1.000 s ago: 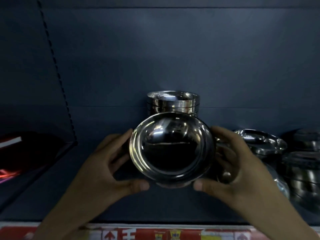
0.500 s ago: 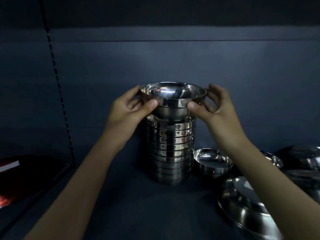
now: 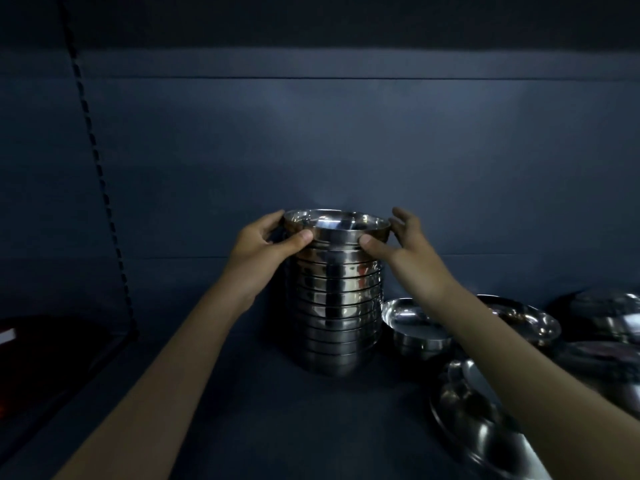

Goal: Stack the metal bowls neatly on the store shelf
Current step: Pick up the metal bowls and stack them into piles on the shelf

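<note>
A tall stack of shiny metal bowls (image 3: 336, 306) stands on the dark shelf floor (image 3: 277, 427), near the back wall. The top bowl (image 3: 337, 225) sits nested in the stack, rim level. My left hand (image 3: 266, 244) holds its left side, thumb on the front wall and fingers behind the rim. My right hand (image 3: 401, 244) mirrors it on the right side, thumb pressed to the front, fingers partly lifted off the rim.
A single loose bowl (image 3: 412, 323) stands right of the stack. Behind it lies a wide shallow dish (image 3: 526, 318). More steel ware (image 3: 485, 427) crowds the right front. A slotted upright (image 3: 100, 174) and dark side shelf (image 3: 52, 358) bound the left.
The bowl I held tilted toward me went up and back, then down onto the stack. It now sits nested. My right fingers have loosened a little.
</note>
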